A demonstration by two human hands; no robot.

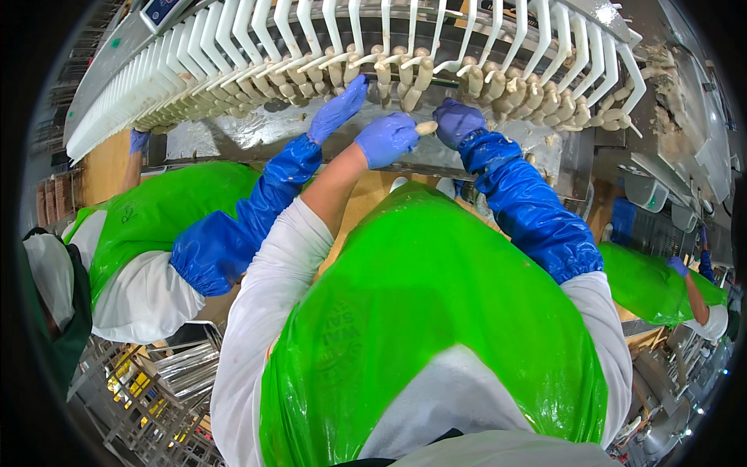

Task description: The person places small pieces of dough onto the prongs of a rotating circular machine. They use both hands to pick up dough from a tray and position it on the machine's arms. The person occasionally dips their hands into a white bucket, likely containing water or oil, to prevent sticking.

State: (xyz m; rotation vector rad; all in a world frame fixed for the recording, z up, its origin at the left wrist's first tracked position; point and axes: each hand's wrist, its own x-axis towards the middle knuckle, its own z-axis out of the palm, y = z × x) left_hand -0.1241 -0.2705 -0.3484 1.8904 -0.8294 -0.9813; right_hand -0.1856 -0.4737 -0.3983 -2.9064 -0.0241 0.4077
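My left hand (387, 140), in a purple glove, is closed with a short pale sausage (426, 128) jutting from its fingers toward the right. Just beyond that sausage's tip is my right hand (459, 123), gloved in purple below a blue sleeve cover. Its fingers are curled, and what they hold, if anything, is hidden. Strings of linked sausages (420, 82) hang above both hands from a long row of white hooks (226, 35). Beneath the hanging links runs a wet metal trough (226, 138).
At my left a co-worker in a green apron (179, 198) reaches up to the links with a gloved hand (340, 107), close to my left hand. Another person in a green apron (646, 284) stands at far right. A metal rack (167, 397) stands at lower left.
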